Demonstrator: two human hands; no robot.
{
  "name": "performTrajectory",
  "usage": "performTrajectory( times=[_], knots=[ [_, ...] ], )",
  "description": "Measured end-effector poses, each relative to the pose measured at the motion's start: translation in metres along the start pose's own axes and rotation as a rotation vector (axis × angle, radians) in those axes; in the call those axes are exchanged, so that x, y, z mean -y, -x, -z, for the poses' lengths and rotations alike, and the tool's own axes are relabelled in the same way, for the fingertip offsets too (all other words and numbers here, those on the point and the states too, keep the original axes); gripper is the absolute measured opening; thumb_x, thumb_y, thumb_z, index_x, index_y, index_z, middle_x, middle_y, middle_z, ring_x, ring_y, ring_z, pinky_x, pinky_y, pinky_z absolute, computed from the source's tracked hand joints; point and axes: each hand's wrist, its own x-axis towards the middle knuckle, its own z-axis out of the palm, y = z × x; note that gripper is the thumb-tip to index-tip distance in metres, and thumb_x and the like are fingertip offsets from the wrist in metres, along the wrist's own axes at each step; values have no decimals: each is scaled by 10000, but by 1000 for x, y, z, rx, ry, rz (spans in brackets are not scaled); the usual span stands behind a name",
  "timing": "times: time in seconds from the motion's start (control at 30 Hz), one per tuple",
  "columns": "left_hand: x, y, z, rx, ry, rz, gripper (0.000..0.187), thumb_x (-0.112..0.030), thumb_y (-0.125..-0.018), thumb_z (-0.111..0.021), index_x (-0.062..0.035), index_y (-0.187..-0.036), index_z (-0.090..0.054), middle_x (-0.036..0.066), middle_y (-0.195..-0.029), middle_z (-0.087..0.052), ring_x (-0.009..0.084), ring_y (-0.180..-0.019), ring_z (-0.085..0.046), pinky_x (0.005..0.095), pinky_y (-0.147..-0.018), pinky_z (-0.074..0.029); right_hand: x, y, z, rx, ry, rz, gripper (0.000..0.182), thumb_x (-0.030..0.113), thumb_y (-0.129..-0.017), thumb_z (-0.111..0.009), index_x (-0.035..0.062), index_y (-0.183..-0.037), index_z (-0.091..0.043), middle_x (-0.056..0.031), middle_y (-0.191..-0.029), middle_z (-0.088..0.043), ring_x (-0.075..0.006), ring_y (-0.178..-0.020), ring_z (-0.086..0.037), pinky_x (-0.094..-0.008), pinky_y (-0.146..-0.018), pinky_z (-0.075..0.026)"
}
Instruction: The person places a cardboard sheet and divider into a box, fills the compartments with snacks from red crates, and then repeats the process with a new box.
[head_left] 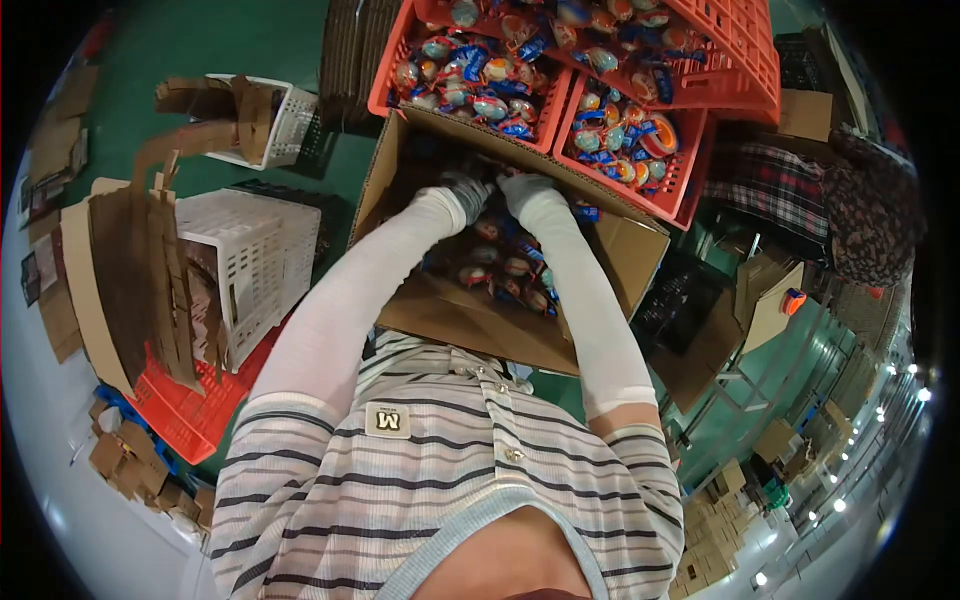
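Both gloved hands reach into an open cardboard box (470,325) in front of my body. My left hand (468,196) is near the box's far side, its fingers bent and partly in shadow. Close beside it on the right is my right hand (522,188), its fingertips turned inward; what either hand holds is too dark to make out. Wrapped round items (515,268) in clear, red and blue packaging lie in the box below the hands. Beyond the far wall, red crates (563,112) hold many similar wrapped items.
At the left stand white crates (270,255) with cardboard pieces, and a red crate (185,410). Flattened cardboard (350,60) leans at the back. A person in a plaid garment (765,190) is at the right, near a dark crate (685,300) and a metal frame (740,380).
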Motion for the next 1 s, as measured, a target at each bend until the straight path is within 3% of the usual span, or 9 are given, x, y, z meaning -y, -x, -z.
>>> performTrajectory(
  times=[0.07,0.13,0.37,0.53,0.6,0.73,0.8,0.93,1.0],
  knots=[
    [-2,0,-4,110,142,-35,418,-300,-843,-460,-133,-1227,-454,202,-1080,-554,363,-974,-535,486,-818,-416,-3,-6,-8,102,-97,9,348,153,-821,-444,106,-1162,-497,-160,-1115,-564,-335,-1044,-532,-454,-915,-396],
    [5,6,7,-19,180,27,437,-308,-850,-446,-167,-1264,-422,210,-990,-584,390,-797,-571,498,-697,-436,-3,-10,-23,-279,54,-94,340,142,-809,-443,99,-1139,-515,-164,-1136,-549,-347,-1058,-515,-467,-906,-399],
    [-17,6,34,164,414,52,473,-383,-873,-421,-176,-1297,-387,114,-1327,-393,314,-1242,-316,420,-1041,-225,-23,-9,-43,-383,-277,-239,447,333,-799,-550,90,-1171,-500,-190,-1211,-482,-374,-1106,-455,-472,-940,-361],
    [-14,-4,16,-74,289,17,500,-453,-891,-332,-134,-1259,-444,122,-1348,-368,307,-1252,-307,429,-1040,-225,-31,-16,-71,-448,-326,-247,436,353,-809,-535,92,-1156,-502,-212,-1169,-502,-391,-1040,-496,-471,-897,-394],
    [-17,8,39,-213,91,-27,518,-460,-895,-301,-108,-1235,-469,157,-1255,-466,315,-1186,-401,396,-1012,-275,-25,-4,-47,-275,-358,-307,388,335,-824,-514,101,-1133,-523,-203,-1135,-529,-390,-989,-527,-469,-858,-423],
    [1,-6,21,68,344,75,488,-420,-895,-319,-59,-1148,-529,202,-1095,-561,362,-1012,-525,430,-916,-370,-15,-5,-42,-285,-23,-86,249,210,-865,-420,143,-1062,-557,-114,-1057,-590,-344,-966,-563,-464,-840,-444],
    [6,6,27,-120,292,-68,431,-380,-879,-379,-55,-1102,-554,182,-1090,-566,359,-990,-528,441,-891,-384,-5,-17,-18,-17,-48,-144,287,135,-862,-389,108,-1103,-542,-141,-1123,-559,-333,-1049,-528,-437,-903,-419],
    [17,44,62,-300,366,-18,344,-292,-854,-473,-50,-1086,-553,181,-1024,-583,350,-945,-540,433,-835,-422,10,12,8,-293,-115,-154,272,123,-861,-402,95,-1078,-564,-142,-1038,-600,-287,-983,-575,-395,-858,-452],
    [23,74,77,-366,327,39,332,-279,-851,-501,-44,-1078,-563,186,-1011,-585,344,-934,-547,418,-820,-436,39,32,30,18,-91,-93,289,139,-842,-452,85,-1102,-565,-160,-1130,-559,-307,-1025,-544,-401,-870,-431]
  ],
)
